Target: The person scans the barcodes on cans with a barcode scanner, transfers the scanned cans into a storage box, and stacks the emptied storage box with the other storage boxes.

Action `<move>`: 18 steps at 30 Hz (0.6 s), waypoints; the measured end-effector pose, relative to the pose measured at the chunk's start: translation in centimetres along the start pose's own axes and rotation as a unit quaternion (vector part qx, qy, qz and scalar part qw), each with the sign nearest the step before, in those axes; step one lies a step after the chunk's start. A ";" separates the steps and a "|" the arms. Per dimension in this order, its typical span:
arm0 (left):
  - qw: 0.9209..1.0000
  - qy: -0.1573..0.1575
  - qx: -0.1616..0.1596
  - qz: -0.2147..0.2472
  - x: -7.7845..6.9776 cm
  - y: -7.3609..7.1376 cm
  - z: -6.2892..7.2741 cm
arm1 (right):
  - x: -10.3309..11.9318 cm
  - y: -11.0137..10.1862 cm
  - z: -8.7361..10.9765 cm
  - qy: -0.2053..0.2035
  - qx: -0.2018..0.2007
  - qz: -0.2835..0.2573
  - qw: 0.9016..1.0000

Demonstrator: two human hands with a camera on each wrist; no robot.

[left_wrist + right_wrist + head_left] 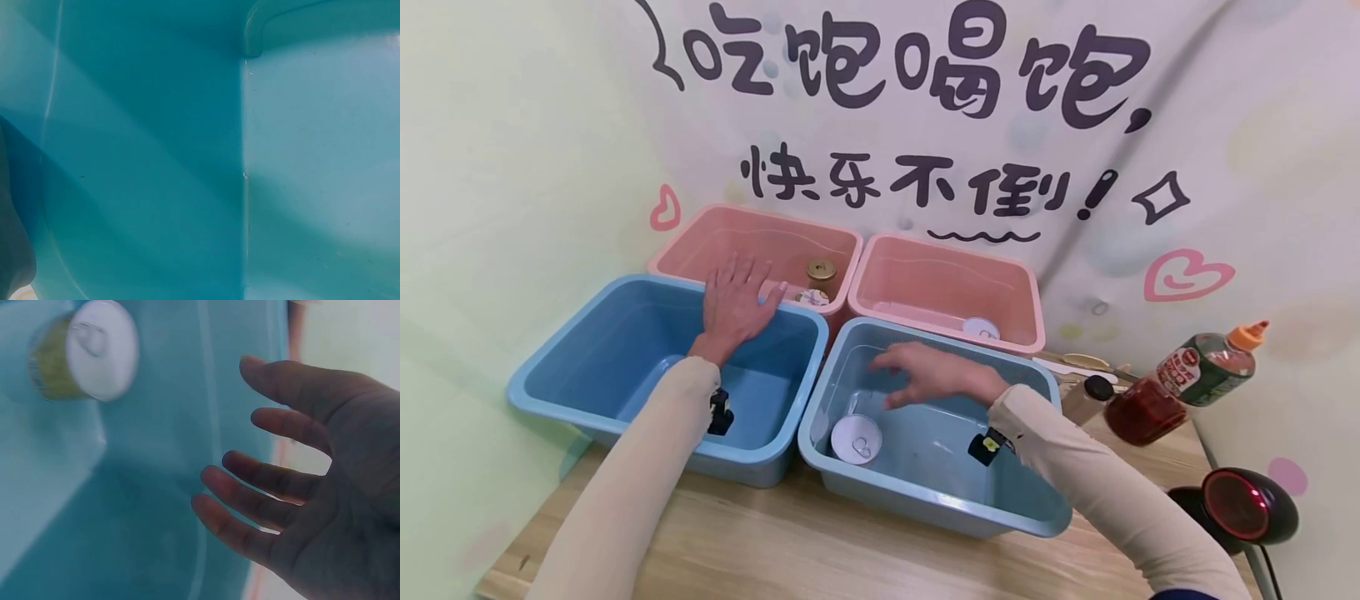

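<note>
My left hand (737,302) lies with spread fingers over the back rim of the left blue bin (535,375), next to the pink bin behind it. Above the right blue bin (925,504) hovers my right hand (928,372), its fingers loosely bent and holding nothing. A can with a white pull-ring lid (856,439) stands in that bin's left front corner, apart from the hand. The right wrist view shows the same can (103,350) with a yellowish side, beyond the fingers (250,512). In the left wrist view only blue bin walls and part of the hand appear.
Behind, the left pink bin (700,221) holds a gold-topped can (822,271) and a patterned lid (812,297). The right pink bin (1037,312) has a white-lidded can (981,328). Sauce bottles (1187,375) and a black-red device (1247,504) stand to the right.
</note>
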State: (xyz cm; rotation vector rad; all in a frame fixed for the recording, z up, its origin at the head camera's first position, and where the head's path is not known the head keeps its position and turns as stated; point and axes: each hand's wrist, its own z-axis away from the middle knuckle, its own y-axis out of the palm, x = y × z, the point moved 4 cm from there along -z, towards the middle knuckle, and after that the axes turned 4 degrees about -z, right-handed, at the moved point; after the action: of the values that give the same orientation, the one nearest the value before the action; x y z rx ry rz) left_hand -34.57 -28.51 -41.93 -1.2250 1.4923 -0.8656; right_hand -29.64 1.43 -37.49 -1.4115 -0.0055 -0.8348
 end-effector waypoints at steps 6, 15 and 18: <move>1.000 -0.003 0.007 0.000 0.1 0.3 -0.1 | -0.5 3.0 -1.1 0.023 0.046 -0.018 0.999; 1.000 -0.003 0.007 -0.002 0.1 0.4 -0.1 | -1.6 6.1 -2.5 0.030 0.077 -0.029 0.996; 1.000 -0.004 0.006 -0.005 0.2 0.3 -0.1 | -1.5 6.8 -3.0 0.035 0.077 -0.028 0.996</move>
State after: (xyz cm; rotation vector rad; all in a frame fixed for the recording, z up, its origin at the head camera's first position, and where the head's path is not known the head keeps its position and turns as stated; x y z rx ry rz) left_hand -34.78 -28.58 -42.26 -1.2262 1.4738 -0.8743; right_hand -28.65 -0.85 -44.63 -1.2418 -0.0543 -0.9105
